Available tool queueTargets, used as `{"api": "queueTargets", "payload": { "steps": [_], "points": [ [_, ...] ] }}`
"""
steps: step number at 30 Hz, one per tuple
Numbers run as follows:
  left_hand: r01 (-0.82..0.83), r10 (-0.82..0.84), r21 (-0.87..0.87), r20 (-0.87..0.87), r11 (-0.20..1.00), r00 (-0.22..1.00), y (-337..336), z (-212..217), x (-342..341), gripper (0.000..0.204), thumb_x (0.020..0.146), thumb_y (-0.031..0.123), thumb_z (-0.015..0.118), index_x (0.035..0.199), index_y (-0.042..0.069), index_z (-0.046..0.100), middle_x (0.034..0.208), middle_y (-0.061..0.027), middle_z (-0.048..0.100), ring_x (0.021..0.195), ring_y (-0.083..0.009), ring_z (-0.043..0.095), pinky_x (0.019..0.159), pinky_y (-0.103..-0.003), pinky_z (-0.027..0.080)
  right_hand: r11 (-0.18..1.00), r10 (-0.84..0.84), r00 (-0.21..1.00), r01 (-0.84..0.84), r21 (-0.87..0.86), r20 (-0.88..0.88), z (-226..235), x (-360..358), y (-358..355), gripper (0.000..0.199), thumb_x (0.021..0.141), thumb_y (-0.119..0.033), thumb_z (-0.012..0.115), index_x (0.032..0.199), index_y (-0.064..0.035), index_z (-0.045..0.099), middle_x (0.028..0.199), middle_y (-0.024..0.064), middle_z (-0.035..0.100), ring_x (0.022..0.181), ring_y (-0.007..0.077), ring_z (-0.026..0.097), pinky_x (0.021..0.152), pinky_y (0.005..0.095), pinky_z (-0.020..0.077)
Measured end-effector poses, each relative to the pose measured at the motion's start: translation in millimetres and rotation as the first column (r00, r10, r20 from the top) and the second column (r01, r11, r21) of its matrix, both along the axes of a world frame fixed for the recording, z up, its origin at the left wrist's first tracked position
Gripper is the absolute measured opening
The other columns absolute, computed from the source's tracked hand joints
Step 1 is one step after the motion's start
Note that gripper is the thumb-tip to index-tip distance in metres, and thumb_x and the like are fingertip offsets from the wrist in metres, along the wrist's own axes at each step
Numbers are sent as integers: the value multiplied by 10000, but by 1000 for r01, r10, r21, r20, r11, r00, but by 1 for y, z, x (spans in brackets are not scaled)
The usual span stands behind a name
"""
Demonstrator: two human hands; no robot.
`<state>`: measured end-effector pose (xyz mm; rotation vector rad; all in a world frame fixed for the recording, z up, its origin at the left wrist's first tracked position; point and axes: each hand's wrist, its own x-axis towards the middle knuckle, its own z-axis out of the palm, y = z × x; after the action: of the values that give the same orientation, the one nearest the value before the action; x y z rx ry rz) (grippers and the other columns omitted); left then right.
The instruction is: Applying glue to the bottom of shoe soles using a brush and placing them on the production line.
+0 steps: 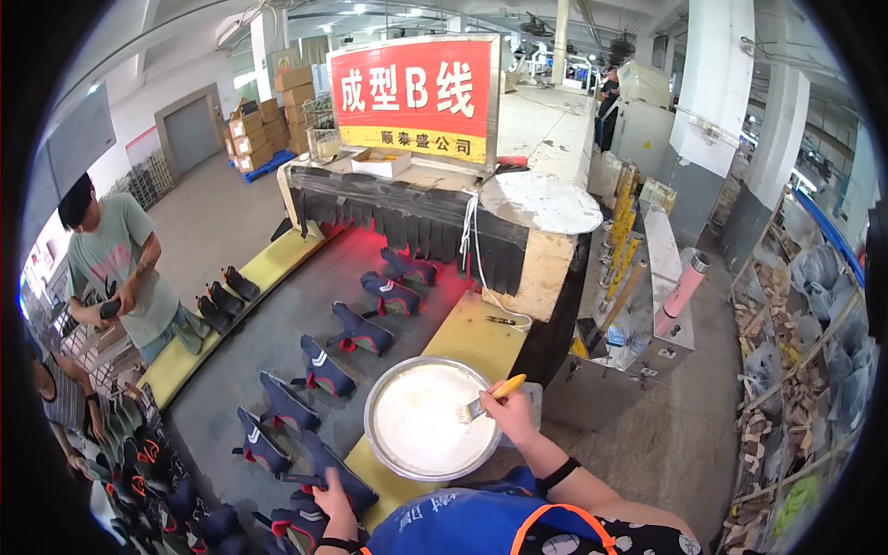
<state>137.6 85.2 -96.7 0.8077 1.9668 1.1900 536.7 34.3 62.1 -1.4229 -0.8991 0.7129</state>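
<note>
"What do the hands hold?"

"The right hand [511,413] pinches one brush [510,385] by its yellow handle, bristles at the right side of the white contents [421,407] in one round metal bowl [412,474]. The bowl sits on the near yellow ledge [462,335]."

"And the left hand [335,505]?"

"It touches one navy shoe upper [350,479], just left of and below the bowl; I can't tell whether the fingers are closed on it."

"How many more uppers?"

"Six in line [326,367] beyond it along the grey belt [268,342]. Those crowded below overlap too much to count."

"Across the belt?"

"Three dark shoes [225,301] side by side on the far yellow ledge [166,381], and two co-workers [120,264] at the left."
</note>
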Motion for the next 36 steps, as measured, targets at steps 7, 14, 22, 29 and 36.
{"api": "queueTargets", "payload": {
  "steps": [7,14,22,29,36],
  "points": [
    [90,-378,-533,-459,841,804,-6,32,26,1254,608,450,890,1450,-110,148,1348,-281,395,1240,-425,488,1069,-445,426,997,78,997,-78,1,-4,9,-9,12,145,916,-100,684,886,-5,577,708,23,608,584,74,563,533,230,453],
    [83,-419,-670,-359,738,834,0,50,36,1347,624,450,860,1503,-98,-1,1380,-290,382,1271,-415,478,1070,-429,431,995,99,995,-99,11,-13,20,-22,18,134,915,-85,680,866,-9,580,708,23,609,584,72,560,537,226,455],
    [256,-543,-703,-215,663,812,-20,54,29,1251,598,434,858,1463,-83,117,1404,-331,424,1269,-396,517,1056,-404,456,993,114,993,-114,18,-1,21,-31,17,130,899,-93,697,856,-15,602,692,22,623,570,78,580,530,236,466],
    [248,-521,-714,-189,655,832,-22,29,44,1315,601,488,865,1472,-105,78,1399,-365,352,1271,-423,494,1058,-409,444,994,111,989,-110,16,-98,20,-45,11,132,902,-87,689,852,-10,594,686,30,615,566,83,573,519,233,459],
    [258,-377,-463,-186,848,907,-19,-5,37,1321,557,387,907,1451,-114,72,1417,-327,380,1280,-396,480,1109,-427,390,996,65,975,-75,-38,-212,23,-37,6,139,936,-161,650,871,-66,572,746,4,568,616,92,549,571,250,474]
  ]
}}
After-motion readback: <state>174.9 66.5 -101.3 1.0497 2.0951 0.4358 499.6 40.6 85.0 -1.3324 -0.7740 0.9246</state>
